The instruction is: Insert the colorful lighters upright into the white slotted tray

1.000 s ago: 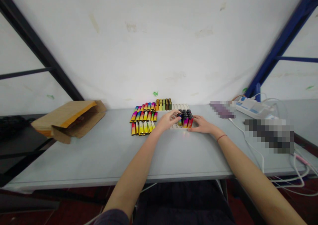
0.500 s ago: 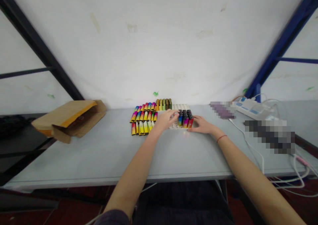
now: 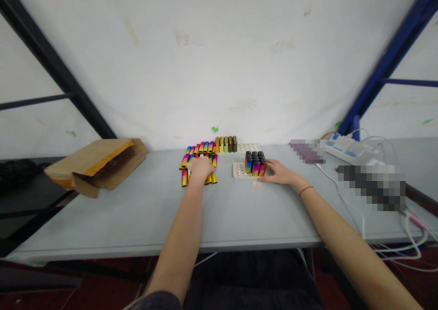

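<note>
My left hand (image 3: pixel 200 169) lies palm down over the rows of rainbow-coloured lighters (image 3: pixel 185 178), covering their middle; whether it grips one is hidden. My right hand (image 3: pixel 278 173) rests flat on the table, its fingertips at the right side of a block of upright lighters with black tops (image 3: pixel 255 164). That block stands in a white perforated tray (image 3: pixel 239 170). Behind it is a second white tray (image 3: pixel 249 147), and beside that stands a row of gold and green lighters (image 3: pixel 226 144).
A torn brown padded envelope (image 3: pixel 97 164) lies at the left end of the grey table (image 3: pixel 137 209). At the right are a white power strip (image 3: pixel 347 149), white cables and two pixelated objects. Black and blue metal frame posts stand at both sides.
My left hand has moved left, off the white tray and onto the lying lighters. The white tray's front left part now shows. My right hand has stayed in place.
</note>
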### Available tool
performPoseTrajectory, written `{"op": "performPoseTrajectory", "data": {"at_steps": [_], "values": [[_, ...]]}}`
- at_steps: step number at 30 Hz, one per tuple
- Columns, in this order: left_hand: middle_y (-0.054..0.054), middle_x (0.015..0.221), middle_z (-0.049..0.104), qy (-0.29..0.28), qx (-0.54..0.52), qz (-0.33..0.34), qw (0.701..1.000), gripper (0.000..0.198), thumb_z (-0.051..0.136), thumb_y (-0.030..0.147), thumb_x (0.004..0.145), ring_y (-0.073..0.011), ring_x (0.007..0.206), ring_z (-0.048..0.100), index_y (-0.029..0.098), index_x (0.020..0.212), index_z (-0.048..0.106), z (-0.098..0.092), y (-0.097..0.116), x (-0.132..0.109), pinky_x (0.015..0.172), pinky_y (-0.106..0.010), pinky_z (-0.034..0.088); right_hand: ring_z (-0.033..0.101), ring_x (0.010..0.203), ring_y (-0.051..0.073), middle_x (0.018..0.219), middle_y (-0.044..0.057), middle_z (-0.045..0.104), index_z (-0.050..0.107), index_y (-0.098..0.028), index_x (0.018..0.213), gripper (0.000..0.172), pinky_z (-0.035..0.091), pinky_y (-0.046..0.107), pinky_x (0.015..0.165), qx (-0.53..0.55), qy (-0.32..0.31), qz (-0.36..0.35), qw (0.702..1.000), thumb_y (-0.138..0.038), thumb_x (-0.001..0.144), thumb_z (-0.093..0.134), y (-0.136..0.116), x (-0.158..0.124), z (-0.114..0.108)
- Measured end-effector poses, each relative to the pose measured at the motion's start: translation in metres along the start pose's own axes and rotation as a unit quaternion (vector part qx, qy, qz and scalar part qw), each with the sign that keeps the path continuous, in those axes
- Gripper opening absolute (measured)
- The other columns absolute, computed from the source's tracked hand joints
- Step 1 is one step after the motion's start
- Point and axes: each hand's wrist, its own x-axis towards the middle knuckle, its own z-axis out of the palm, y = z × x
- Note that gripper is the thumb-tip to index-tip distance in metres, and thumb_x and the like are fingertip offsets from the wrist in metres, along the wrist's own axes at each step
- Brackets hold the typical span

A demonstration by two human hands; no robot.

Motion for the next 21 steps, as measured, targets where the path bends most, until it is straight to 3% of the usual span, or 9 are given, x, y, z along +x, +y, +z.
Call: {"op": "performPoseTrajectory", "data": {"at_steps": [7,12,18,21], "values": [[-0.02,0.13,0.074,0.016,-0.002,0.013,1.0,0.037,0.069,0.052,0.086,-0.0466,0.131,0.056,0.023,0.106,0.081,0.001,0.004,-0.006,0.107,-0.062,0.036,0.047,0.149,0.046,0.16,0.02,0.055,0.062,-0.017,0.15,0.099,0.034,0.059,0.127,0.002,0.003,0.007,1.0,-0.084,0.078,0.07,-0.004,-0.001,-0.002],[-0.02,0.145,0.065,0.115,-0.021,0.046,0.992,0.041,0.054,0.044,0.099,-0.0429,0.136,0.05,0.022,0.126,0.076,0.014,0.016,-0.009,0.107,-0.059,0.038,0.049,0.148,0.046,0.158,0.018,0.057,0.063,-0.019,0.15,0.096,0.037,0.06,0.126,0.004,0.009,-0.006,1.0,-0.083,0.079,0.069,-0.001,-0.001,0.0],[-0.016,0.14,0.069,0.107,-0.004,0.068,0.992,0.035,0.054,0.04,0.101,-0.038,0.135,0.051,0.024,0.122,0.077,0.027,0.029,-0.013,0.11,-0.055,0.036,0.049,0.147,0.046,0.157,0.02,0.058,0.063,-0.019,0.15,0.096,0.037,0.062,0.124,0.005,0.015,-0.011,1.0,-0.083,0.079,0.068,0.003,0.0,0.002],[-0.018,0.139,0.069,0.116,-0.012,0.058,0.992,0.038,0.055,0.04,0.101,-0.0375,0.134,0.053,0.023,0.129,0.073,0.028,0.031,-0.013,0.109,-0.054,0.036,0.049,0.148,0.046,0.158,0.021,0.056,0.063,-0.016,0.15,0.099,0.036,0.06,0.126,0.001,0.011,0.002,1.0,-0.084,0.078,0.069,0.0,0.0,0.001]]}}
